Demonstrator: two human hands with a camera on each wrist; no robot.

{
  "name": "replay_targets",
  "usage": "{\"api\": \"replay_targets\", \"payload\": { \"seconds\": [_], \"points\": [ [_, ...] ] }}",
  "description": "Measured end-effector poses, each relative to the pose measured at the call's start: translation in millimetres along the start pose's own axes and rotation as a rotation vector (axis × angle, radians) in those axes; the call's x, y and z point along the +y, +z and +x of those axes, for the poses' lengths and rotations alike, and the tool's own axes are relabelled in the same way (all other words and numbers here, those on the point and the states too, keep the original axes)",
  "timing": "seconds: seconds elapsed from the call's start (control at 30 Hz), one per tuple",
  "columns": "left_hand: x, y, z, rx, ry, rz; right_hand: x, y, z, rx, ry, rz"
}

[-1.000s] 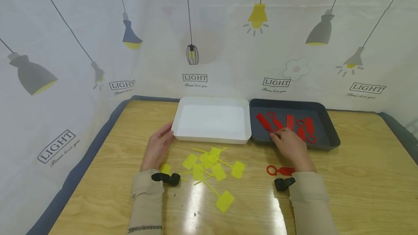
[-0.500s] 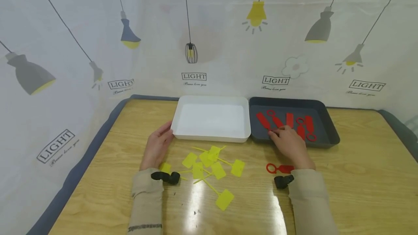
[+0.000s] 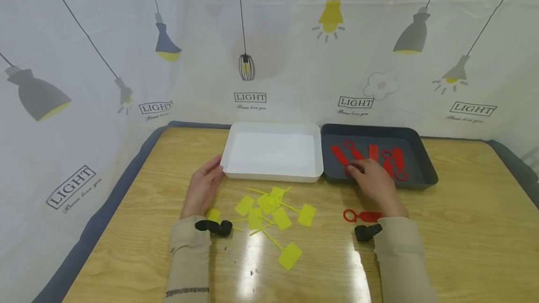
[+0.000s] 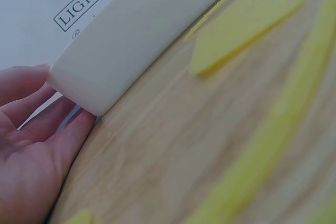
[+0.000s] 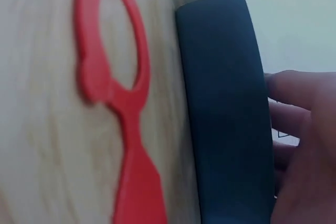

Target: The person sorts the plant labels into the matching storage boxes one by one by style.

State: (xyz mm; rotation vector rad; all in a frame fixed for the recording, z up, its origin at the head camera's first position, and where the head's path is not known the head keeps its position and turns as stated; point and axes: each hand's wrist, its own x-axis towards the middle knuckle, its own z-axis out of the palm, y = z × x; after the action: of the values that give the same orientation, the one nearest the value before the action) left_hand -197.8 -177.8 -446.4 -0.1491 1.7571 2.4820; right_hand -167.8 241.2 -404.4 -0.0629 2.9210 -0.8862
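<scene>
In the head view my left hand [image 3: 202, 191] rests against the left front corner of a white tray [image 3: 273, 177]. Its fingers lie along the tray's outer side without curling round it, as the left wrist view also shows. My right hand [image 3: 376, 183] reaches over the front wall of a dark grey tray [image 3: 421, 153], fingers bent down inside. Beside those fingertips lies a red ring-ended tag [image 3: 338, 155]; the tray wall hides in the right wrist view whether they pinch anything. Several more red tags [image 3: 397, 158] lie in the dark tray.
Several yellow tags with thin tails [image 3: 290, 256] lie in a loose pile on the wooden table [image 3: 328, 261] before the white tray. Another red tag [image 3: 367, 217] lies on the table under my right wrist. A printed curtain [image 3: 286, 74] stands close behind both trays.
My right hand's fingertips have shifted slightly within the dark tray, so more of the nearest tag's ring shows. My left hand stays at the white tray. The head view has tilted slightly.
</scene>
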Motion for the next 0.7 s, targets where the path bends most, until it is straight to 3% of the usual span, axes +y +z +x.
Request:
{"api": "replay_targets", "payload": {
  "seconds": [0.27,0.7],
  "points": [
    [-0.9,-0.1,0.8,-0.007,0.005,-0.014,-1.0,-8.8,-9.1,0.12,-0.022,0.182],
    [0.5,-1.5,1.8,-0.008,-0.004,-0.042,-25.7,-49.9,-38.8,0.162,-0.041,0.176]
  ]
}}
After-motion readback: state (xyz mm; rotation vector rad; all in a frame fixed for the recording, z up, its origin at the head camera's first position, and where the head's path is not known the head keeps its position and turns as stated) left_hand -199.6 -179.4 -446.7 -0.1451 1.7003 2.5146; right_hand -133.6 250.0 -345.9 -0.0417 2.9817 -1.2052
